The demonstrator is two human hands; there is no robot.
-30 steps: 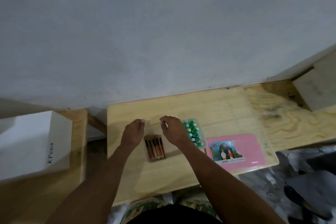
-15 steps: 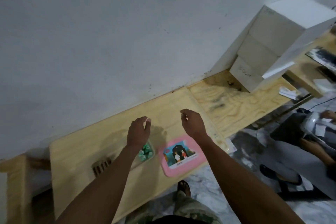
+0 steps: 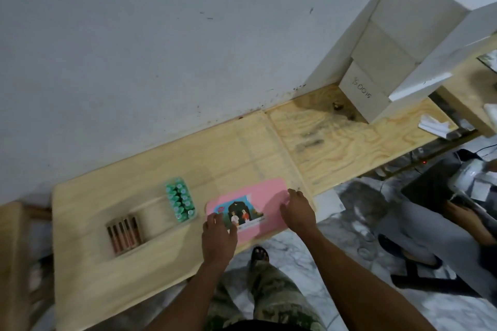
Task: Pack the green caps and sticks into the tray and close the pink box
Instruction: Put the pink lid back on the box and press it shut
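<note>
A flat pink box (image 3: 265, 200) with a picture label lies shut near the front edge of the pale wooden board (image 3: 134, 271). My left hand (image 3: 219, 236) rests on its near left corner, fingers spread. At the box's right end my right hand (image 3: 298, 212) touches the edge, fingers loosely curled, and I cannot tell whether it grips. Left of the box stands a clear tray packed with green caps (image 3: 180, 200). Further left lies a small holder with several brown-red sticks (image 3: 123, 234).
Stacked white boxes (image 3: 390, 43) stand against the wall at the back right on a plywood bench (image 3: 349, 148). Another person's legs (image 3: 430, 236) are at the right. My own legs and marble floor lie below the board's front edge.
The view swung right and back. Both hands left the sticks and caps and came down onto the pink box, left hand on its near left corner, right hand at its right end.
</note>
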